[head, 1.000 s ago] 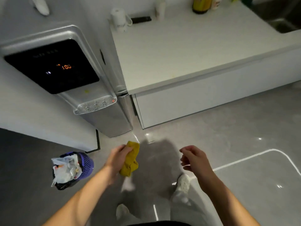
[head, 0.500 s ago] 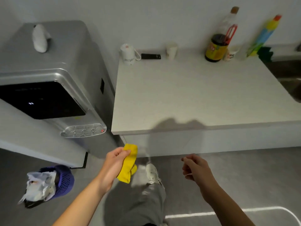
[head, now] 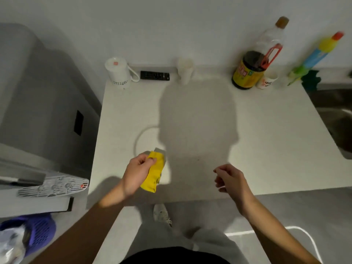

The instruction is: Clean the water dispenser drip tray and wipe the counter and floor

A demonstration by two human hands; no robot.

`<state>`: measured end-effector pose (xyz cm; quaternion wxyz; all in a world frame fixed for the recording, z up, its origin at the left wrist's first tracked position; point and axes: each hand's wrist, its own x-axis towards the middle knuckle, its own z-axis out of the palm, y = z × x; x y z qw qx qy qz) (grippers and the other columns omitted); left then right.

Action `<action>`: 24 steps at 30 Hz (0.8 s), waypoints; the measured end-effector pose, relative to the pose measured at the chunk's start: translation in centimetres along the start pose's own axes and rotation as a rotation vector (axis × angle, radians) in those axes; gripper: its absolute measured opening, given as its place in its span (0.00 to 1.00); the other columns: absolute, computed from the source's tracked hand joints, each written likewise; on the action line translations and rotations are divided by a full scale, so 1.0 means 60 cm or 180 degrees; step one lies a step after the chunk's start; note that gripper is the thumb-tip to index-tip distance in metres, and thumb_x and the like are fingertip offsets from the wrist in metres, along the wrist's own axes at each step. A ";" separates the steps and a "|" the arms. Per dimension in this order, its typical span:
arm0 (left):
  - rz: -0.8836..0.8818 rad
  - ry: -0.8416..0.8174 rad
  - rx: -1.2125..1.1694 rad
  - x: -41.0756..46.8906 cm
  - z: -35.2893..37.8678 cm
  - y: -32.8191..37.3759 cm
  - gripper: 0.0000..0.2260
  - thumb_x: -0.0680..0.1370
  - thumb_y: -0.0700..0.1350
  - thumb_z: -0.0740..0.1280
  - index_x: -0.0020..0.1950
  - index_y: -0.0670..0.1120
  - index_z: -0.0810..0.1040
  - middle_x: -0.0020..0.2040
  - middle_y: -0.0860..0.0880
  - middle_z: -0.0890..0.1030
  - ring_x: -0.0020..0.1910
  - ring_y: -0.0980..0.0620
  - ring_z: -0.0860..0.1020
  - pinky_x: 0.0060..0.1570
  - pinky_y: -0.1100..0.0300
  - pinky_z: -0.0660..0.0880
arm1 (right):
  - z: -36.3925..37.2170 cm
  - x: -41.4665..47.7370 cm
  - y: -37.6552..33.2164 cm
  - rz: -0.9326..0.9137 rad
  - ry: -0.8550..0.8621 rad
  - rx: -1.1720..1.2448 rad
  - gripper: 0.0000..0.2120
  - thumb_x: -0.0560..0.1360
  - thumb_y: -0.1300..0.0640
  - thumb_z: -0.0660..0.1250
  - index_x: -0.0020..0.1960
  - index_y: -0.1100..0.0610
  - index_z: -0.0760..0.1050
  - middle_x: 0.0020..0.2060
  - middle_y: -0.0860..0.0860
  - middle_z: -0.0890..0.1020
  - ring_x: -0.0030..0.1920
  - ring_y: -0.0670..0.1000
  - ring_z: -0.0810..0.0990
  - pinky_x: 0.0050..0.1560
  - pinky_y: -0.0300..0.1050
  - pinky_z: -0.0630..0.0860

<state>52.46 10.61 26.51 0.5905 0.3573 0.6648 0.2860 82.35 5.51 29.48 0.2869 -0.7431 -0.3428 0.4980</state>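
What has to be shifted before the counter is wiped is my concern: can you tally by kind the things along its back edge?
Cups: 3 (handled mug, plain cup, printed cup)
Bottles: 2 (dark sauce bottle, blue-and-yellow bottle)
Remote control: 1
Green pad: 1
Total: 7

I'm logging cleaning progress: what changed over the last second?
The person stepped up to the counter; the left hand, gripping the yellow cloth, moved from above the floor to above the counter's near edge. The right hand stayed empty, loosely curled.
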 end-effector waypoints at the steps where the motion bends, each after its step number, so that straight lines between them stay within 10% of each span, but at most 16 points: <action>1: 0.0031 0.0029 0.0136 0.015 0.010 0.010 0.18 0.70 0.54 0.72 0.47 0.40 0.83 0.37 0.37 0.83 0.37 0.38 0.83 0.45 0.31 0.81 | -0.006 0.021 -0.003 -0.0055 0.0023 -0.0170 0.06 0.82 0.58 0.65 0.50 0.56 0.80 0.39 0.56 0.84 0.38 0.54 0.81 0.38 0.48 0.77; 7: 0.0497 0.0228 0.1157 0.100 0.076 0.055 0.10 0.68 0.61 0.68 0.44 0.59 0.83 0.37 0.61 0.85 0.42 0.56 0.84 0.44 0.65 0.76 | -0.045 0.160 -0.007 -0.0601 0.0083 -0.1564 0.04 0.79 0.57 0.68 0.53 0.51 0.77 0.45 0.50 0.80 0.44 0.51 0.80 0.45 0.48 0.79; 16: 0.0934 0.0633 0.2648 0.120 0.163 0.056 0.15 0.77 0.56 0.72 0.57 0.51 0.74 0.48 0.49 0.82 0.47 0.41 0.81 0.45 0.51 0.78 | -0.059 0.258 -0.013 -0.0977 -0.0351 -0.2544 0.12 0.75 0.51 0.70 0.53 0.51 0.70 0.48 0.50 0.74 0.46 0.53 0.75 0.44 0.48 0.74; 24: 0.0657 0.0547 0.3261 0.109 0.162 0.075 0.24 0.78 0.67 0.63 0.70 0.58 0.70 0.59 0.53 0.77 0.54 0.50 0.77 0.52 0.50 0.79 | -0.073 0.276 -0.026 -0.0942 -0.0731 -0.2156 0.08 0.75 0.58 0.70 0.50 0.54 0.72 0.42 0.51 0.77 0.39 0.51 0.77 0.40 0.45 0.74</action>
